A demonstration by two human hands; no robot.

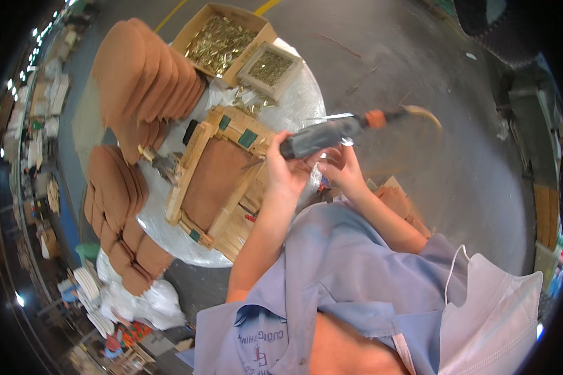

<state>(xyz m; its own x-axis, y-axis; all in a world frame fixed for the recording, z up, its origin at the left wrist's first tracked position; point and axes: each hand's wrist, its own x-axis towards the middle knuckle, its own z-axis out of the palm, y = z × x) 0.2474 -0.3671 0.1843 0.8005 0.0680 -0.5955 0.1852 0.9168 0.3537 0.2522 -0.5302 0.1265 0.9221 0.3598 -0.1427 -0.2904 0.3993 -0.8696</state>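
Holding power tool, left hand part-hidden

Bare to the elbow, a person's left forearm and right forearm angle toward each other, hands close together. The left hand curls in a grip; the right hand, just beside it, has its fingers bent.

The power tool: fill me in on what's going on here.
The person's left hand holds the dark power tool; the right hand is at the tool's underside, its grip unclear. A brown panel lies in a wooden frame on the round table. Beyond the frame sits an open box of brass-coloured metal pieces.
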